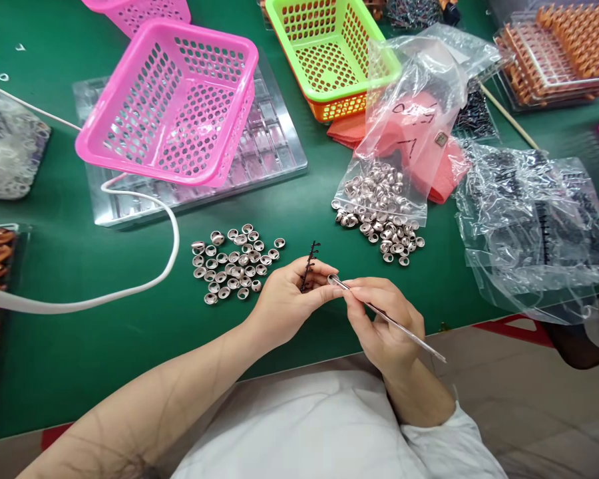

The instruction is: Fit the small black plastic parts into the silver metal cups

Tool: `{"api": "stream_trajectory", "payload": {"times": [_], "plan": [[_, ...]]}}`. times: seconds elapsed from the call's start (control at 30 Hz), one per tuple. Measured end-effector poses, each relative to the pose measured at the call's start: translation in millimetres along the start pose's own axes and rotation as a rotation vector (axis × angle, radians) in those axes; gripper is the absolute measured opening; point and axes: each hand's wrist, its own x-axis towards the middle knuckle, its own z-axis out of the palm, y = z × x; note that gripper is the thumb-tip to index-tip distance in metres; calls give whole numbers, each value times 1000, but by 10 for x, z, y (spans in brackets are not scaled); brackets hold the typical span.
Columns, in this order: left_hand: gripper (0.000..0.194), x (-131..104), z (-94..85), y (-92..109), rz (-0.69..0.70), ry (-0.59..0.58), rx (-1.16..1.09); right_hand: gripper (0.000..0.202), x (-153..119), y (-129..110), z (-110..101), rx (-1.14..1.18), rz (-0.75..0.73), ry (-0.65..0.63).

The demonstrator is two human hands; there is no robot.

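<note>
My left hand is closed around a thin black toothed strip that sticks up between thumb and fingers. A small silvery ring-shaped cap sits at its fingertips, touched by the end of a slim metal rod-like tool. That tool is pinched in my right hand, its rear end slanting down to the right. Left of my hands lies a spread of loose metal caps. A bigger heap of the same caps spills from a clear plastic bag beyond my right hand.
A pink basket rests on a clear tray, with a white cable curving beside it. Farther back stands a green basket. Bags of black strips lie right. Trays of copper-coloured parts sit at the far right.
</note>
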Motion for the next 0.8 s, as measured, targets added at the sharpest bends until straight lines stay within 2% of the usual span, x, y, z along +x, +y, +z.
{"api": "stream_trajectory", "payload": {"times": [0.17,0.47,0.8], "plan": [[31,-8,0,7,1,-7,30,31,-9,9,-1,74,84,18],[33,-19,-4,54,-27,-17,22,35,1,7,-11,47,-10,36],[33,-10,-27,46,-54,-33,37,33,-19,18,-1,17,-16,54]]}}
